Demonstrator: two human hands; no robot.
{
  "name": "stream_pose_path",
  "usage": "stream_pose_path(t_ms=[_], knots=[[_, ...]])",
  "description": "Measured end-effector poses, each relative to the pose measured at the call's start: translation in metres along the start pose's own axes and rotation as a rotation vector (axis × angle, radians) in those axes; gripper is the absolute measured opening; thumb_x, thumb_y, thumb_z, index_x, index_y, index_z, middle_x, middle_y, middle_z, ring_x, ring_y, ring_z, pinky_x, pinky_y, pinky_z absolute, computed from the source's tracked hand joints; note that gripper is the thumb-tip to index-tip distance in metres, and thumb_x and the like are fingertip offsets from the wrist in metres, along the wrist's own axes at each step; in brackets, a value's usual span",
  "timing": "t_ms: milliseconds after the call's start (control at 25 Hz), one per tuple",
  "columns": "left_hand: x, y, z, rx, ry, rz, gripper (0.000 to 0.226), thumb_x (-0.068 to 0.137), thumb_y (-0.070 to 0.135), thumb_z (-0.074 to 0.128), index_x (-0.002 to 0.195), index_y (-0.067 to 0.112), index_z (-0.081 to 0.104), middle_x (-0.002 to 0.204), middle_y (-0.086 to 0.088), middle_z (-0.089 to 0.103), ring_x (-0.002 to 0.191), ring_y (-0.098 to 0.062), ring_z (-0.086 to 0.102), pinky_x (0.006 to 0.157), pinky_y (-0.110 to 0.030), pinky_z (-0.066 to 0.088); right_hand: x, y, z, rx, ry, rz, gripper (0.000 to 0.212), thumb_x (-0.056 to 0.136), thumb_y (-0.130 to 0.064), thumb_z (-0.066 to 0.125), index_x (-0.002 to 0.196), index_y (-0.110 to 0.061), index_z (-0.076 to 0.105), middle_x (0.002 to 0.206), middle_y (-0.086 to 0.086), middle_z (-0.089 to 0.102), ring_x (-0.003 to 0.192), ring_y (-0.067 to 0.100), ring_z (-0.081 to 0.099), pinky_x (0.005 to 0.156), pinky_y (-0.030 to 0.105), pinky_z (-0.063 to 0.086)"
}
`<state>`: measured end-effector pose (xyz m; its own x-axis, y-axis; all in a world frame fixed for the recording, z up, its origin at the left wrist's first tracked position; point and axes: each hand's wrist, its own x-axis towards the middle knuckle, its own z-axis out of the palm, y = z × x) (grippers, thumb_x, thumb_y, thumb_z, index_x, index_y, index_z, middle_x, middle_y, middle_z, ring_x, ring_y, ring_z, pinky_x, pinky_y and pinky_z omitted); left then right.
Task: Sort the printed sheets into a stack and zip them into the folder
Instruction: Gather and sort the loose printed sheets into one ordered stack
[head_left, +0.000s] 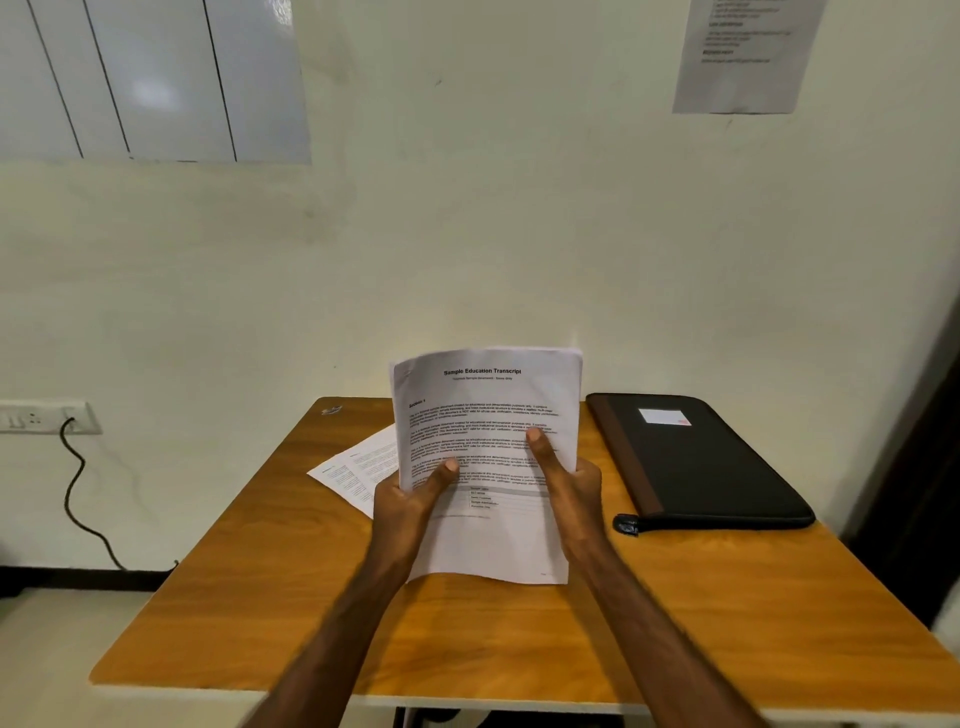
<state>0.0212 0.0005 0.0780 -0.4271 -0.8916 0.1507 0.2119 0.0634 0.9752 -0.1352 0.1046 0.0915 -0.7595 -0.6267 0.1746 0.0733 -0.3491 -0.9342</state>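
Wooden table (270, 613) against a cream wall, with a stack of printed sheets (488, 415) held upright over its middle by both hands.

Left hand (410, 499) grips the stack's left edge and right hand (569, 488) grips its right edge, each thumb lying across the printed front; the fingers behind the paper are hidden. The stack's lower edge sits at or just above the tabletop; I cannot tell which. More loose sheets (358, 467) lie flat behind the stack to the left, partly covered by it, their print too small to read. A black zip folder (696, 462) lies closed near the right edge, apart from the hands. Bare wood lies open at the front and left. A wall socket (47, 415) with a cable is cut off at the left edge of view.
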Motion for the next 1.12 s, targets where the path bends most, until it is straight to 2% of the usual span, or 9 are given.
stream_pose_path(t_ms=[160,280,400,480,600,720,800,920,1120], knots=[[-0.009,-0.008,-0.001,0.005,-0.020,-0.017,0.015,0.096,0.020,0.072,0.110,0.021,0.064,0.092,0.006,0.077,0.073,-0.006,0.078,0.056,-0.018,0.059,-0.008,0.015,-0.001,0.010,0.020,0.023,0.022,0.090,-0.028,0.075,0.107,-0.014,0.073,0.092,0.001,0.081,0.083,0.021,0.079,0.063,0.027,0.062],[-0.011,-0.011,-0.004,-0.010,-0.038,-0.023,0.015,0.099,0.020,0.068,0.112,0.019,0.063,0.092,0.005,0.078,0.075,-0.010,0.079,0.057,-0.021,0.060,-0.008,0.018,-0.003,-0.019,-0.020,0.058,0.027,0.088,-0.035,0.074,0.107,-0.016,0.072,0.093,0.000,0.081,0.084,0.022,0.079,0.065,0.030,0.063],[-0.005,-0.007,-0.014,-0.008,-0.027,-0.011,0.020,0.099,0.020,0.068,0.117,0.014,0.063,0.097,0.001,0.078,0.078,-0.012,0.080,0.058,-0.021,0.060,-0.004,0.017,-0.004,-0.054,-0.077,0.081,0.038,0.089,-0.047,0.065,0.106,-0.014,0.073,0.097,0.004,0.081,0.088,0.026,0.079,0.074,0.039,0.064],[0.002,-0.003,-0.028,0.000,0.003,-0.008,0.023,0.098,0.022,0.069,0.118,0.012,0.063,0.100,-0.003,0.079,0.080,-0.015,0.080,0.059,-0.023,0.062,0.002,0.020,-0.004,-0.084,-0.048,0.071,0.047,0.094,-0.054,0.057,0.102,-0.012,0.075,0.096,0.004,0.081,0.087,0.024,0.078,0.075,0.037,0.063],[0.016,0.005,-0.062,0.016,0.076,0.010,0.027,0.096,0.024,0.071,0.119,0.011,0.064,0.103,-0.008,0.079,0.082,-0.019,0.080,0.060,-0.026,0.063,0.021,0.035,-0.015,-0.336,0.099,0.004,0.045,0.093,-0.059,0.060,0.093,-0.017,0.077,0.088,-0.003,0.078,0.087,0.015,0.073,0.070,0.026,0.054],[0.030,0.013,-0.101,0.086,0.183,0.060,0.025,0.095,0.031,0.073,0.114,0.017,0.065,0.103,-0.006,0.078,0.080,-0.016,0.080,0.060,-0.025,0.063,0.043,0.056,-0.025,-0.615,0.123,0.001,0.038,0.087,-0.063,0.066,0.092,-0.027,0.074,0.090,-0.009,0.073,0.090,0.016,0.069,0.068,0.028,0.055],[0.040,0.015,-0.124,0.114,0.245,0.060,0.028,0.093,0.038,0.074,0.112,0.018,0.066,0.104,-0.006,0.078,0.083,-0.019,0.079,0.068,-0.032,0.065,0.057,0.065,-0.024,-0.750,0.106,0.043,0.035,0.087,-0.064,0.067,0.090,-0.029,0.071,0.092,-0.010,0.070,0.090,0.015,0.066,0.067,0.031,0.056],[0.051,0.014,-0.146,0.103,0.294,0.042,0.032,0.093,0.038,0.074,0.112,0.014,0.067,0.105,-0.008,0.077,0.090,-0.026,0.075,0.077,-0.038,0.062,0.081,0.078,-0.016,-0.975,0.068,0.034,0.049,0.078,-0.076,0.066,0.093,-0.029,0.068,0.103,-0.007,0.068,0.096,0.017,0.063,0.073,0.035,0.057],[0.059,0.006,-0.162,0.079,0.317,0.025,0.030,0.093,0.035,0.075,0.112,0.013,0.068,0.099,-0.005,0.078,0.086,-0.021,0.077,0.068,-0.028,0.063,0.123,0.094,0.016,-1.306,-0.095,0.048,0.081,0.073,-0.086,0.061,0.122,-0.021,0.065,0.132,0.000,0.063,0.122,0.025,0.056,0.088,0.040,0.052]])
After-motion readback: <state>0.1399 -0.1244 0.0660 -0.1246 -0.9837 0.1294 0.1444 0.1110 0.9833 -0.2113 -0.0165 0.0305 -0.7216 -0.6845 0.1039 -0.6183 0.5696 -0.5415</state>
